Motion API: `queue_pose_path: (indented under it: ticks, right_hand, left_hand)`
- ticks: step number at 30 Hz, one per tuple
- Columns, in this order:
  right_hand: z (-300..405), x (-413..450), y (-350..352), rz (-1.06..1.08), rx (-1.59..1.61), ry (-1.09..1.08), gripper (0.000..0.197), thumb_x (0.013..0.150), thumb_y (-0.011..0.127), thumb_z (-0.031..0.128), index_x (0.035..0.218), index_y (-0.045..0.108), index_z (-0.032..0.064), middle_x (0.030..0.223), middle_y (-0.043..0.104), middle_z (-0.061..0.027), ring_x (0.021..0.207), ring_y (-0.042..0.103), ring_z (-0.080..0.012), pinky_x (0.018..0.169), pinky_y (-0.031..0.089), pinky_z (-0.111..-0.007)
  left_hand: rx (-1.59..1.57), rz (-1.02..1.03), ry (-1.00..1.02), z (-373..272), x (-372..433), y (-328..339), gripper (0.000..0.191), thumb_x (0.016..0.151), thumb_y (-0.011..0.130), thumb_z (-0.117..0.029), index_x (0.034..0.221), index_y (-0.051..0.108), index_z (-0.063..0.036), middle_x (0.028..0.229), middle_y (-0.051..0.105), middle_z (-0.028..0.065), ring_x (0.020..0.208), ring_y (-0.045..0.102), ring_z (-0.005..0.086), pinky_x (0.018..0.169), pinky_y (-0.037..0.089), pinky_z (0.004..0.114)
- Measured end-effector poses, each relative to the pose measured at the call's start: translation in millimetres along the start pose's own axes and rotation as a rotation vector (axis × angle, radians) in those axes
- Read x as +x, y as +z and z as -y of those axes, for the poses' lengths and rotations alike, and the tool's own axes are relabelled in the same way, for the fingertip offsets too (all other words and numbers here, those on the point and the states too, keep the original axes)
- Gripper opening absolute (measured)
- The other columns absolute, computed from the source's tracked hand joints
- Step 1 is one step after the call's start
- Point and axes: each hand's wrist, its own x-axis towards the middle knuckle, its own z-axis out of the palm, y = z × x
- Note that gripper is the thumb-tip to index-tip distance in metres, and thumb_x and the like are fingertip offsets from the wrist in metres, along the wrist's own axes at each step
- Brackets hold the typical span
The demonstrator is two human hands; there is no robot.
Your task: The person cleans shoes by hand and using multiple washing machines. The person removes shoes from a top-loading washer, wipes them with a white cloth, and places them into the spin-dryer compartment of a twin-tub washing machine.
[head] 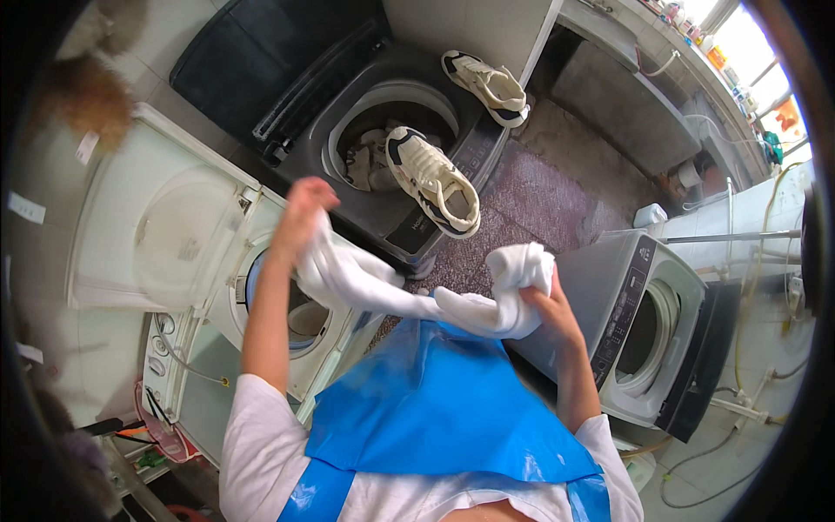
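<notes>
A long white cloth, perhaps a towel [385, 293], stretches between my hands in front of a blue apron. Its left end is gripped by my left hand [306, 209], whose fingers are slightly blurred. My right hand [546, 300] holds the bunched, folded right end. Beyond the cloth, a cream and dark sneaker [434, 183] rests at the opening of a dark top-loading washing machine [417, 228]. A second sneaker [489, 88] lies at that machine's far right corner. Inside the drum are several more shoes [368, 163], partly in shadow.
At left stands a white twin-tub washer [163, 209] with its lid up. A grey top-loading washer [626, 326] with a raised dark lid is at right. Bottles [717, 55] line the window ledge beyond a stone sink [626, 98]. Hoses run along the right wall.
</notes>
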Motion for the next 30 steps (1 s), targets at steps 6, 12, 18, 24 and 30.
queue_pose_path:
  ticks: [6,12,18,24,30]
  right_hand:
    - [26,62,-12,-0.181,-0.456,-0.119,0.068,0.084,0.064,0.015,0.134,0.019,0.0055,0.116,0.048,-0.0177,0.109,0.051,-0.0255,0.090,0.045,-0.037]
    - [18,119,-10,-0.120,-0.449,-0.193,0.076,0.081,0.066,0.009,0.135,0.013,0.0102,0.112,0.052,-0.0181,0.102,0.056,-0.0269,0.084,0.049,-0.038]
    - [41,119,34,-0.226,-0.570,-0.510,0.079,0.076,0.071,0.005,0.135,0.019,0.0119,0.118,0.043,-0.0202,0.107,0.052,-0.0292,0.086,0.048,-0.040]
    - [-1,150,77,-0.103,-1.148,-0.983,0.039,0.070,0.061,-0.004,0.108,0.052,-0.0016,0.121,0.039,-0.0250,0.115,0.042,-0.0453,0.096,0.042,-0.045]
    - [-45,155,72,-0.124,-1.343,-1.066,0.029,0.071,0.056,0.006,0.098,0.060,-0.0048,0.114,0.050,-0.0203,0.109,0.049,-0.0342,0.096,0.042,-0.037]
  left_hand:
    - [0.676,-0.246,0.475,18,73,48,0.036,0.081,0.069,-0.022,0.108,0.057,-0.0012,0.106,0.059,0.0193,0.101,0.055,0.0371,0.088,0.045,0.042]
    - [1.051,0.077,0.779,10,74,187,0.031,0.068,0.076,-0.027,0.083,0.061,-0.0053,0.091,0.058,0.0109,0.090,0.056,0.0275,0.078,0.045,0.039]
    - [1.183,0.050,0.763,20,87,180,0.019,0.069,0.069,-0.017,0.079,0.058,-0.0060,0.074,0.058,0.0094,0.077,0.059,0.0272,0.072,0.046,0.036]
    - [0.976,0.189,0.678,18,102,160,0.026,0.075,0.064,-0.017,0.098,0.057,-0.0080,0.083,0.064,0.0163,0.082,0.062,0.0367,0.078,0.049,0.042]
    - [1.006,0.390,0.594,8,110,152,0.024,0.079,0.059,-0.008,0.102,0.052,-0.0052,0.085,0.063,0.0199,0.084,0.060,0.0396,0.075,0.048,0.047]
